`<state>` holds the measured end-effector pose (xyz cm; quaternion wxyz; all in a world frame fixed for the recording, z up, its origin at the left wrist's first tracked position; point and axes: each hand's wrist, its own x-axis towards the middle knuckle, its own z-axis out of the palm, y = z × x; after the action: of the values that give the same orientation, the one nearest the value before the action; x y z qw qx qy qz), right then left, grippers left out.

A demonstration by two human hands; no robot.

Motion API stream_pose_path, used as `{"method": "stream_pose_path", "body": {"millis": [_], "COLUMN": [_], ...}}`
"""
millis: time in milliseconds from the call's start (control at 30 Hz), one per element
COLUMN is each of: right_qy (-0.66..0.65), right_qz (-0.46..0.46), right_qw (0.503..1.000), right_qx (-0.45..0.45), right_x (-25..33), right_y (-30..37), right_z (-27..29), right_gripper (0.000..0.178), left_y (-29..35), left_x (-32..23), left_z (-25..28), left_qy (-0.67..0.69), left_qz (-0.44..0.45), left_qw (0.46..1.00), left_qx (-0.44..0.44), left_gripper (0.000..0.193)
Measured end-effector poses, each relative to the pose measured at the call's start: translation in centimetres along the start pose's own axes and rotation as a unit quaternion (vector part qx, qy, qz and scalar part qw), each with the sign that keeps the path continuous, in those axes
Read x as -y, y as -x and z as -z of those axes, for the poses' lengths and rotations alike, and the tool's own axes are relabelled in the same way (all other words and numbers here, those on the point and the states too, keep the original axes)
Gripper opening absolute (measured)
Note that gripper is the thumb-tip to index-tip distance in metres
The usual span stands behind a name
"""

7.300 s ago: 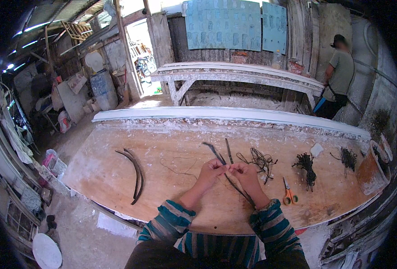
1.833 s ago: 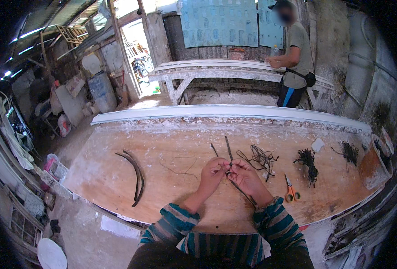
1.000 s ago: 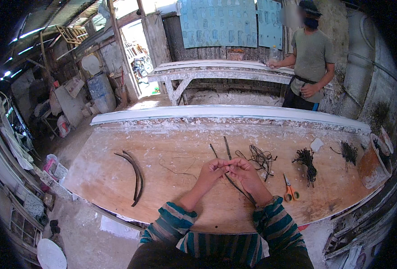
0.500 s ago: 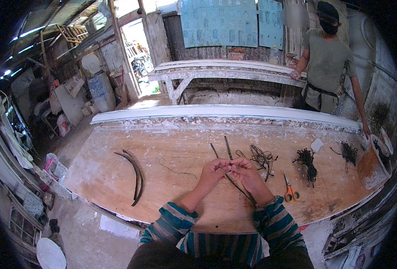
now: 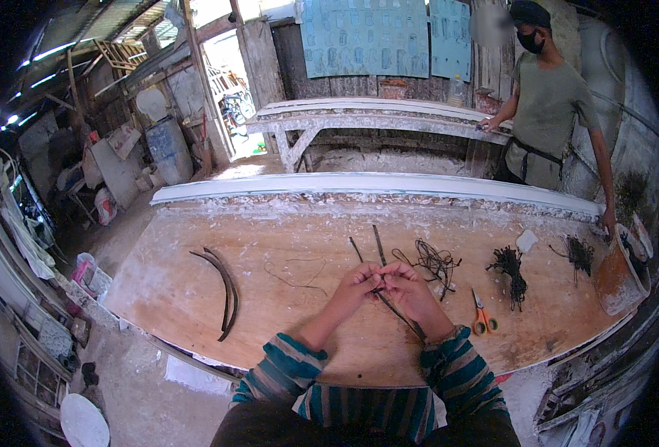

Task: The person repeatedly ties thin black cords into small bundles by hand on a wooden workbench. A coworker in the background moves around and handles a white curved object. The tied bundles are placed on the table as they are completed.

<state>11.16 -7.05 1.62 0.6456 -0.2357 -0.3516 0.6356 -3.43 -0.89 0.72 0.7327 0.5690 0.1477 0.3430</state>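
left hand: my left hand (image 5: 359,284) is pinched, thumb and fingertips closed at the black strips (image 5: 398,314).
right hand: my right hand (image 5: 410,289) meets it, fingertips pinched on the same strips; whether a finer cord lies between them, i cannot tell.
black strips: in front of me, over the middle of the table (image 5: 292,354), two ends poking out beyond my fingers, a longer run slanting down toward my right wrist.
weight: light, i judge; fingertips alone should carry them.
stiffness: they look bendy yet springy, as the curved pieces (image 5: 232,293) on my left hold an arc.
surface: probably a little grippy, though the white dust about could make them slide.
breakage: i expect little risk; a slip or twist seems likelier than a snap.
best hold: close to the crossing, one pinch each side, long ends left free.
cord: the loose tangle (image 5: 436,262) beyond my right hand looks limp and easily snagged; i would lift it by a free end.
scissors: orange-handled scissors (image 5: 482,319) lie right of my right hand, handles toward me.
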Motion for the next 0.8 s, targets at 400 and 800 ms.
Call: {"method": "stream_pose_path", "body": {"millis": [400, 800], "right_qy": [-0.143, -0.140], "right_qz": [-0.039, 0.026], "right_qw": [0.983, 0.990], "right_qx": [0.111, 0.017], "right_x": [1.0, 1.0], "right_y": [0.9, 0.2], "right_z": [-0.9, -0.1], "right_gripper": [0.018, 0.013], "left_y": [0.5, 0.1], "left_x": [0.0, -0.8], "left_z": [0.1, -0.5], "left_qy": [0.207, 0.187], "left_qz": [0.009, -0.011], "left_qw": [0.960, 0.982], "left_qx": [0.188, 0.042], "left_gripper": [0.018, 0.021]}}
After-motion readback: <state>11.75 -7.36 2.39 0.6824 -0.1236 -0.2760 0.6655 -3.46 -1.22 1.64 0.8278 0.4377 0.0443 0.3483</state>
